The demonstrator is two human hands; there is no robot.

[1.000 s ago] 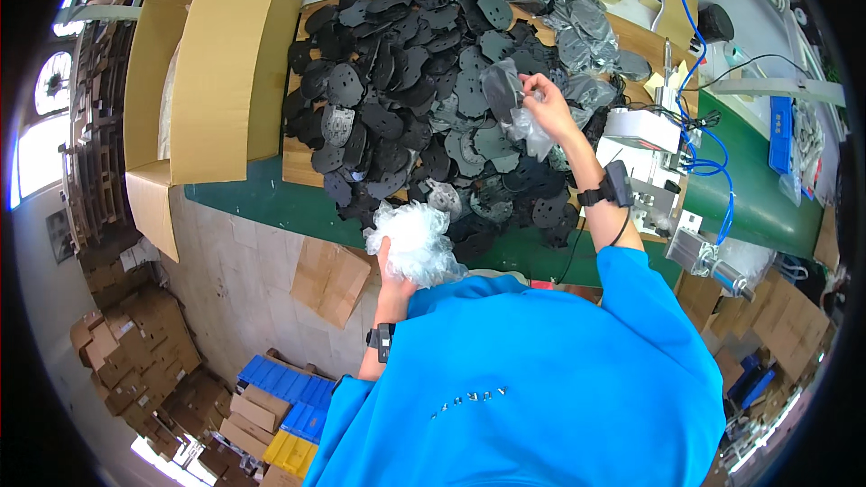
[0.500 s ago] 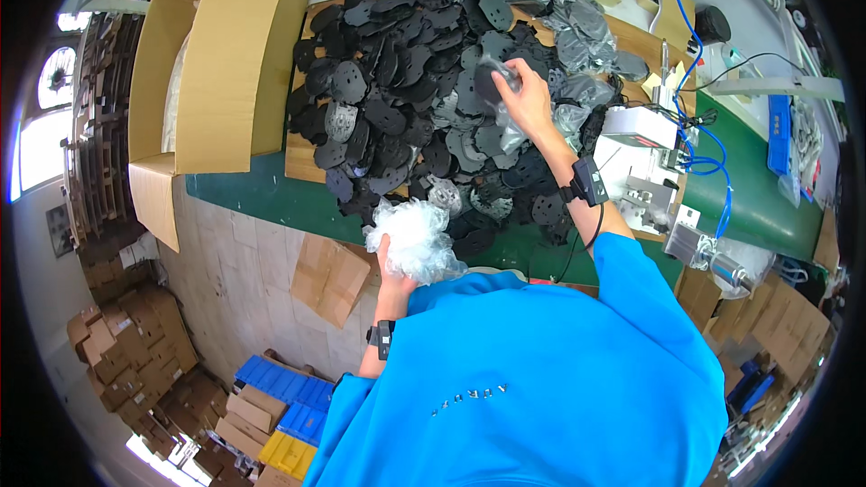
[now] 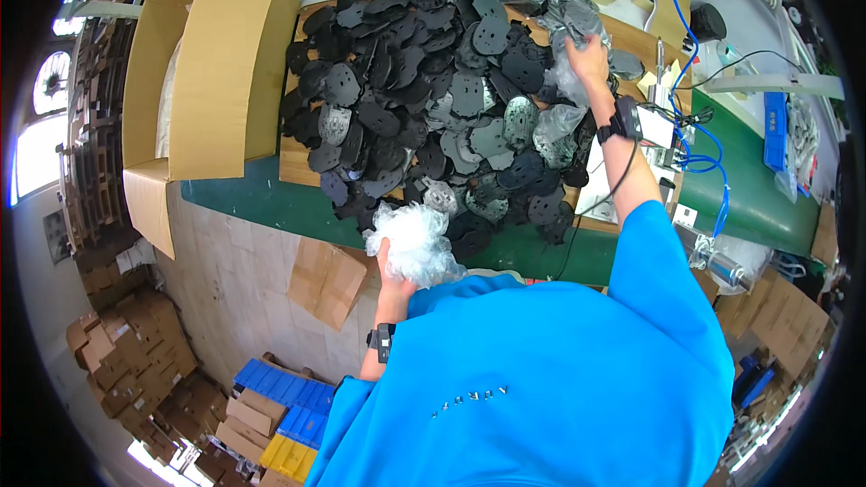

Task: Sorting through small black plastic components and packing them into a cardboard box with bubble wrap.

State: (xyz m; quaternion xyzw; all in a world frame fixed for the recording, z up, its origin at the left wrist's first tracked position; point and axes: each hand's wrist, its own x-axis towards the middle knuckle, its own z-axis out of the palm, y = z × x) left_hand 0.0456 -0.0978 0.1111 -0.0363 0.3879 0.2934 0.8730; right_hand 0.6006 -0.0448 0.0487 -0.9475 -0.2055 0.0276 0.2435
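My left hand (image 3: 393,272) is closed around a crumpled bunch of clear plastic bags (image 3: 413,242) at the near edge of the table. My right hand (image 3: 588,61) reaches over the far right of the pile, its fingers closed on a bagged black plate (image 3: 574,22); the fingertips are partly hidden by the film. Between the hands spreads a big heap of flat black rounded plates (image 3: 388,63) with small holes, some of them glossy. More clear bags (image 3: 561,122) lie just below my right hand.
An open cardboard box (image 3: 212,63) stands left of the heap on the green table (image 3: 262,197). To the right are a white device (image 3: 654,126), blue air hoses (image 3: 722,182) and a metal cylinder (image 3: 722,263). A blue bin (image 3: 776,131) sits farther right.
My right hand has moved right, away from the middle of the heap, to the bagged plates at the far right. My left hand still holds the bunch of bags in place.
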